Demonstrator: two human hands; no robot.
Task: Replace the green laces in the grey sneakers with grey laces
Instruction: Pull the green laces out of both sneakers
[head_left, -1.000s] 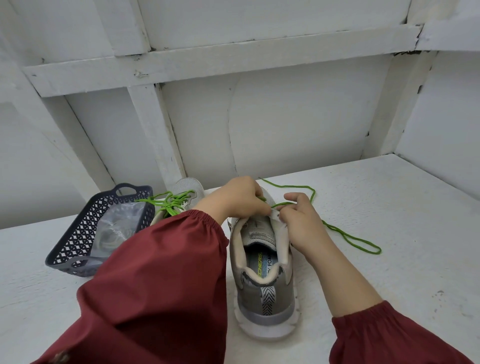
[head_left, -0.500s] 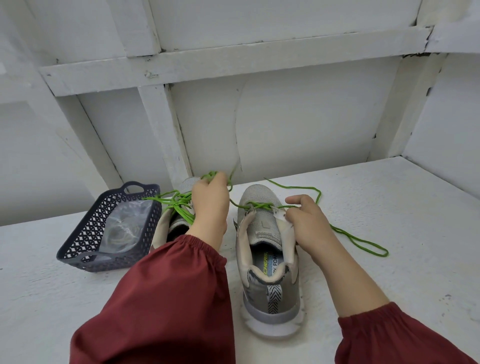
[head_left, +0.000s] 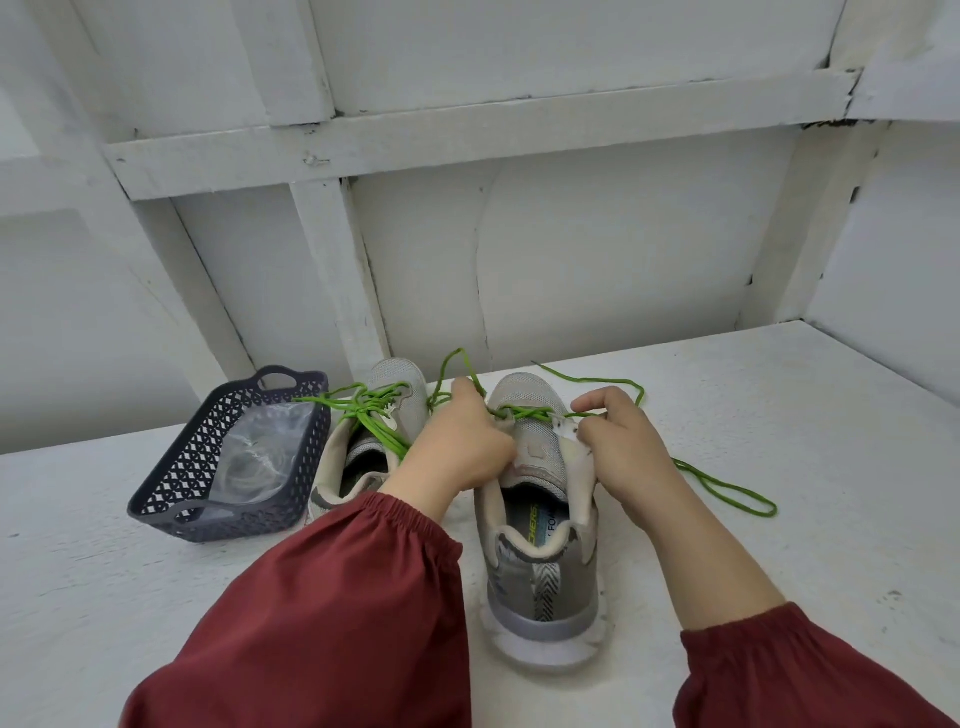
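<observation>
We've got both hands on the near sneaker (head_left: 540, 571), which stands heel toward us at mid-bench, close to the front edge of the bench (head_left: 805, 545). The left hand (head_left: 457, 441) is curled round the green lace (head_left: 727, 483) at the shoe's left eyelet row, knuckles up, wrist bent in over the collar. A strand rises above the fist. We judge it's set there to draw the lace out thru the top crossings w/o dragging the shoe.

The right hand (head_left: 618, 447) pinches the right eyelet flap btw thumb & fingers, index crooked above it, prob. to brace the upper & keep the opening spread. Whether it also nips the lace we can't tell. The loose end trails right across the bench in a long loop. Only the front crossings are threaded, so unlacing looks partway done on this shoe.

The second sneaker (head_left: 387, 395) sits just left, nearer the back edge, w/ the second lace (head_left: 363, 410) laced & bunched, untouched. A dark basket (head_left: 171, 493) toward the left edge holds a clear bag (head_left: 254, 457); the pale coils inside are likely the grey laces, not yet out. Both forearms reach in from the front edge in red sleeves (head_left: 337, 623).
</observation>
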